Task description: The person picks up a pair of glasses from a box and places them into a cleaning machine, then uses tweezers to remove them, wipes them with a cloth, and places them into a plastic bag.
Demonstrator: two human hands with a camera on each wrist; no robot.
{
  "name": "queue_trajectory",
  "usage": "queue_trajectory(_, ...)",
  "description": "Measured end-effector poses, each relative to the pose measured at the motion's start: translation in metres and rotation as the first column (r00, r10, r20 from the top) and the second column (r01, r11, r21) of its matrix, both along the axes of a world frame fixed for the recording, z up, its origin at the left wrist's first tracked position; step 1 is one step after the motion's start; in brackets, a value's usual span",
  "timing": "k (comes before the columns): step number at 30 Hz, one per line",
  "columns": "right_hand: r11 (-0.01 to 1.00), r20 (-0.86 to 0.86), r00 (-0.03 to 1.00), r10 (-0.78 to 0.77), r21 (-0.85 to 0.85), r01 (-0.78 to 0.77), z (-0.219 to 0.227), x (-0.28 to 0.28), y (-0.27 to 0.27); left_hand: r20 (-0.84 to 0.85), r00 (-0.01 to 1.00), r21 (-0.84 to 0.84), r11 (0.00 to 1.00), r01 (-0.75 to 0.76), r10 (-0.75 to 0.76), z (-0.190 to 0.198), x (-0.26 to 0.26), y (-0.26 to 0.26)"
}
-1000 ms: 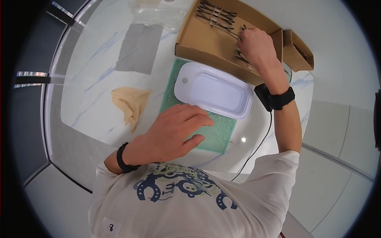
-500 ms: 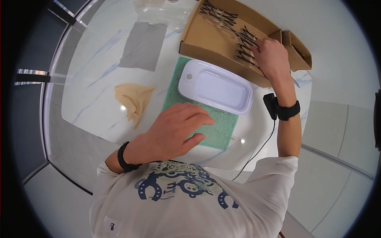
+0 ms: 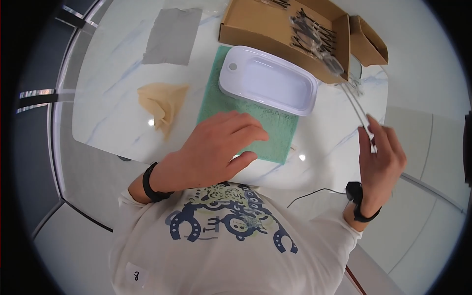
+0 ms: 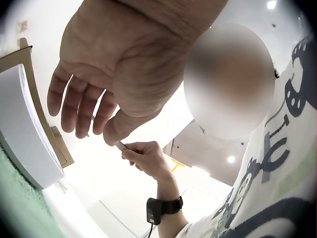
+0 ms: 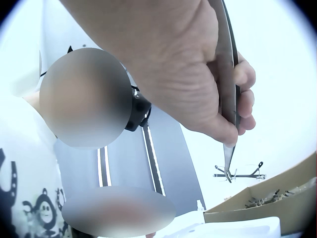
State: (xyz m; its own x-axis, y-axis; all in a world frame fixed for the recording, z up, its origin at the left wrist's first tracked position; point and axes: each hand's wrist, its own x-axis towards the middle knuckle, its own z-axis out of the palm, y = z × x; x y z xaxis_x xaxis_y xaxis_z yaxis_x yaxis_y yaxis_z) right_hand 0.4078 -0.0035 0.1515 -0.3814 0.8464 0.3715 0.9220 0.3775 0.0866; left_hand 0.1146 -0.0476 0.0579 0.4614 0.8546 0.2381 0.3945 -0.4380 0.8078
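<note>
In the head view my left hand (image 3: 211,147) hovers with bent, spread fingers over the green mat (image 3: 275,132), beside the white tray (image 3: 268,81). It holds nothing, as the left wrist view of the hand (image 4: 129,69) also shows. My right hand (image 3: 383,160) pinches long metal tweezers (image 3: 357,108) near one end, right of the tray. Their far end reaches the cardboard box (image 3: 258,37). In the right wrist view, a black-armed piece (image 5: 240,175) appears at the tweezers' (image 5: 227,64) bent tip; whether they grip it I cannot tell.
Several dark thin-armed pieces (image 3: 314,32) lie in the cardboard box, partly blurred. A smaller carton (image 3: 368,39) stands at its right. On the left of the marble table lie a grey cloth (image 3: 173,37) and a beige cloth (image 3: 164,105). A cable (image 3: 314,191) trails from the right wrist.
My right hand has come out from over the box toward the table's right front, the tweezers now plainly visible in it. My left hand stays nearly still. The table's contents sit higher in the head view.
</note>
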Motion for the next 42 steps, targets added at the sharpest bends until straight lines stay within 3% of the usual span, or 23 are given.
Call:
queue_trajectory(5, 0.992, -0.007, 0.997, -0.077, -0.097, 0.076, -0.010, 0.010, -0.044, 0.015, 0.999, 0.033, 0.999, 0.043, -0.043, 0.001, 0.007, -0.007)
queue_trajectory(8, 0.994, 0.013, 1.000, -0.016, -0.106, 0.017, -0.020, 0.011, -0.047, 0.016, 0.998, 0.030, 0.997, 0.068, -0.068, 0.003, 0.010, -0.013)
queue_trajectory(29, 0.952, 0.082, 0.983, 0.165, -0.274, -0.137, -0.058, -0.001, -0.018, -0.059, 0.996, 0.016, 0.997, 0.071, -0.070, 0.004, 0.008, -0.030)
queue_trajectory(35, 0.946, 0.036, 0.985, 0.170, -0.287, -0.153, -0.064, 0.000, -0.010, -0.074, 0.995, -0.010, 0.998, 0.070, -0.070, 0.004, 0.007, -0.028)
queue_trajectory(42, 0.931, -0.184, 0.983, -0.022, -0.363, -0.047, -0.048, 0.023, -0.028, -0.086, 0.995, -0.044, 0.998, 0.040, -0.044, 0.007, -0.004, -0.025)
